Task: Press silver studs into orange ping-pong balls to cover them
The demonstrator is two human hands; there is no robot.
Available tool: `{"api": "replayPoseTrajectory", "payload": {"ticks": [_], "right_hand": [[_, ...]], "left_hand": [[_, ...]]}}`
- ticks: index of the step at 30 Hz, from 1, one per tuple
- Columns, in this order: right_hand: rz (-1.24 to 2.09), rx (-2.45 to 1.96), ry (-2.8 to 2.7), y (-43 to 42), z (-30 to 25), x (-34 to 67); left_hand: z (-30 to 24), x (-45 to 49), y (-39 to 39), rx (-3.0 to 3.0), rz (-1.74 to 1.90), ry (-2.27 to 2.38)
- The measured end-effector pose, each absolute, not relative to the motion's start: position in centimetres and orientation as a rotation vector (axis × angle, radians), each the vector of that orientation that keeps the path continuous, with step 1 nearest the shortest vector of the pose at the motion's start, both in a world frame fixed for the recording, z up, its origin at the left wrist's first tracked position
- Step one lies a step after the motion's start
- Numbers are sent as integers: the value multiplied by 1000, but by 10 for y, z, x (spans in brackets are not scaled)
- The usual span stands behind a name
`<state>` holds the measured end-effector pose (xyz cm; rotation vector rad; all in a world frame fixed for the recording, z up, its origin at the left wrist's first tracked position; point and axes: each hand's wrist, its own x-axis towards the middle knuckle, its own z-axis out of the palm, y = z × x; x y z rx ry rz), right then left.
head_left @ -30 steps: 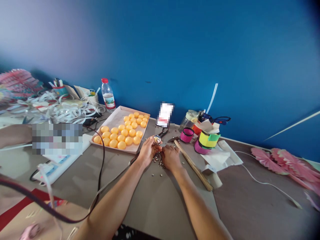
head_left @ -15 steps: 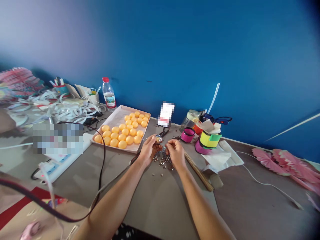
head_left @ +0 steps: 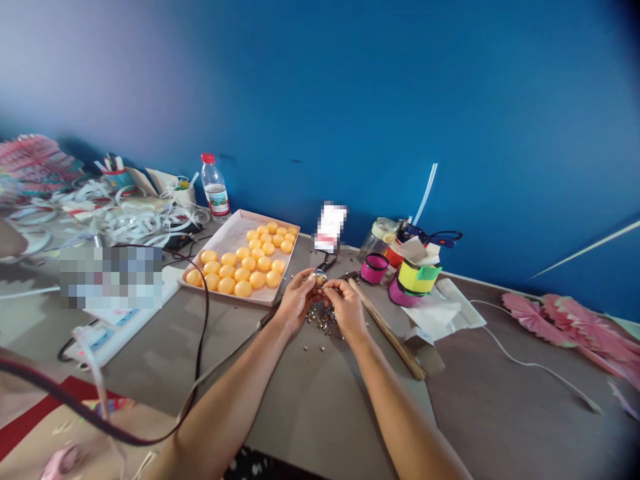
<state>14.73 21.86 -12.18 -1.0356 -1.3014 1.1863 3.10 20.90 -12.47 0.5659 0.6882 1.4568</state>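
Above the middle of the table, my left hand (head_left: 296, 301) is closed round a small roundish object (head_left: 319, 277) with a shiny silver surface and a yellowish patch. My right hand (head_left: 347, 308) has its thumb and fingers pinched together against the near side of that object. Whatever sits between those fingertips is too small to make out. Beneath both hands lies a scattered heap of small shiny metallic pieces (head_left: 325, 323). Left of my hands, a shallow white tray (head_left: 231, 230) holds several yellow-orange balls (head_left: 243, 289).
A phone (head_left: 330, 227) leans near the blue wall. Wooden sticks (head_left: 393, 331), a pink ring-shaped roll (head_left: 374, 268) and a glass jar (head_left: 379, 237) stand to the right. A bottle (head_left: 215, 190), a power strip (head_left: 120, 323) and a dark cable (head_left: 204, 320) are on the left.
My right hand has moved left and slightly up from over the metallic pieces, and its fingertips now meet the object in my left hand. My left hand stays nearly in place.
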Motion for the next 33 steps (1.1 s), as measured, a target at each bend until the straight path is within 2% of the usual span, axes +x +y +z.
{"api": "replayPoseTrajectory", "payload": {"ticks": [19,28,33], "right_hand": [[1108,-1073,-1343,221,-120,151],[969,-1181,-1330,219,-120,148],[1078,-1134,-1271,225,-130,150]], "left_hand": [[-126,40,206,631,1493,727],[-131,44,208,758,1542,834],[-131,43,208,693,1516,831]]}}
